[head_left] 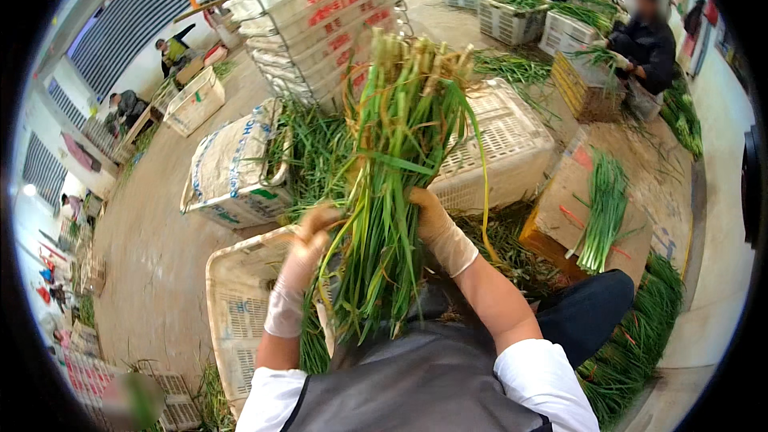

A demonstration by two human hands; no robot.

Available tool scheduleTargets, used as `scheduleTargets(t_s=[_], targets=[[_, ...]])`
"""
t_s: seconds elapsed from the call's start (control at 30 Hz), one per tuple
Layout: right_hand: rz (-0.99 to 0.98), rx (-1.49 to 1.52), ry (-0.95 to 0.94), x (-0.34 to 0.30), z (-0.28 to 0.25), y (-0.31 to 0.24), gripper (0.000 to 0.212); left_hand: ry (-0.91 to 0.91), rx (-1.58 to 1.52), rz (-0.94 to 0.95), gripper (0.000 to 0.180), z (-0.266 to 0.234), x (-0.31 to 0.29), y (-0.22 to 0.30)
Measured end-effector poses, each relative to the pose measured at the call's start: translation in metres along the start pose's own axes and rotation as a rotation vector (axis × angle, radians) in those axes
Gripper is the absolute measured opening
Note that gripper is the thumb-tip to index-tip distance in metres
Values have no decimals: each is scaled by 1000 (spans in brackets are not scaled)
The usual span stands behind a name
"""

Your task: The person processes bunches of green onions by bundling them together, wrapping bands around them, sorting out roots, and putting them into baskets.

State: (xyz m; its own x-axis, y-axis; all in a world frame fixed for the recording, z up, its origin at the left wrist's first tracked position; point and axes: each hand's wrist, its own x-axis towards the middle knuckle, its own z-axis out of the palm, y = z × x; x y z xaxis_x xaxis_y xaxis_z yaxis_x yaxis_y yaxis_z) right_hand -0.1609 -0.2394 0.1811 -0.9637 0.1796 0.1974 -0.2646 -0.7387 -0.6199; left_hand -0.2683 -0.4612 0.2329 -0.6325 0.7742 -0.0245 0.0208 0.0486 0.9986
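Upright in front of my chest is a big bunch of garlic chives. Its pale, dry-looking stalk ends point up and its green leaves hang down, with some yellowed blades among them. My right hand, in a thin pale glove, grips the bunch from its right side; the leaves hide most of its fingers. At the bunch's left edge is my left hand, also gloved. Motion blurs its fingers, so whether they grip any leaves is unclear. A neat sheaf of chives with white ends lies on a board-topped box to my right.
A white crate stands at my left, and an upturned white crate lies ahead. Beyond are a sack-covered crate and a tall stack of crates. Chives are heaped at lower right. A co-worker sits at far right.
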Motion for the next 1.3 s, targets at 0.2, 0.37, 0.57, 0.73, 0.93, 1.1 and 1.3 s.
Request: scheduleTargets(t_s=[0.2,0.37,0.57,0.73,0.93,1.1,1.3], targets=[[-8,151,51,-40,-27,-5,28,-451,47,3,115,56,-35,-59],[121,50,610,-56,-25,-5,34,-381,-288,-426,105,58,-39,-84],[31,-33,649,-53,-38,-25,37,-682,217,-213,101,48,-29,-55],[-100,-121,703,-68,-59,-52,39,-306,1085,44,65,72,-63,-79],[-227,-228,731,-80,-69,-79,42,-7,1017,13,52,9,-80,-79],[-292,-284,742,-87,-65,-93,44,553,476,-183,27,-95,-97,-128],[-373,-358,782,-100,-57,-103,47,693,473,-153,24,-160,-26,-85]])
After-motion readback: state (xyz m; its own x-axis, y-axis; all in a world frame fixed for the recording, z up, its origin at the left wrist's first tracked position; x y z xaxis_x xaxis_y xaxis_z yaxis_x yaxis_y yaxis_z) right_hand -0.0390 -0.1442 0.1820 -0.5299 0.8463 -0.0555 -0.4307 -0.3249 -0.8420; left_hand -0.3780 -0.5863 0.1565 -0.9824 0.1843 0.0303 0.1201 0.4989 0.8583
